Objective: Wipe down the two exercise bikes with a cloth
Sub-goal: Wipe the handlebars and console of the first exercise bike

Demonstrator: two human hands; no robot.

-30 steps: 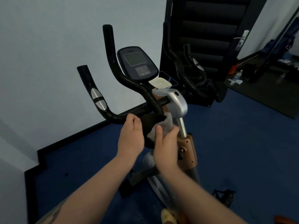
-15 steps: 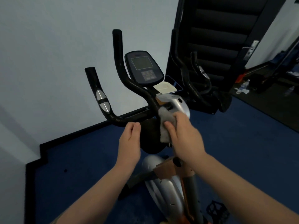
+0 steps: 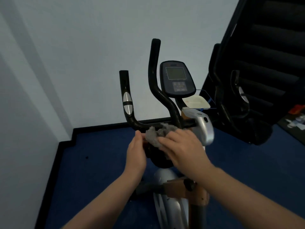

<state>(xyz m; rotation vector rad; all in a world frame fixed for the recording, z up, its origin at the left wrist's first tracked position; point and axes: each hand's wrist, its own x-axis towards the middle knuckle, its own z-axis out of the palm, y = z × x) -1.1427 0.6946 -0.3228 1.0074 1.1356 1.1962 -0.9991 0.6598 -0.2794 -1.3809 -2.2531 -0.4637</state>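
Right now the right hand (image 3: pixel 179 146) lies over a crumpled grey cloth (image 3: pixel 157 133), fingers spread and curved across it, pressing it onto the black handlebar (image 3: pixel 140 124) of the near bike (image 3: pixel 202 124), likely to rub the bar's low crosspiece. The left hand (image 3: pixel 136 151) sits just beside the cloth, fingertips at its edge, perhaps bunching it; whether it pinches the fabric I cannot tell. Beyond them a display console (image 3: pixel 177 79) rises between the bar's upright ends. A second bike (image 3: pixel 234 103) stands further right, near the wall (image 3: pixel 82 47), probably not yet wiped.
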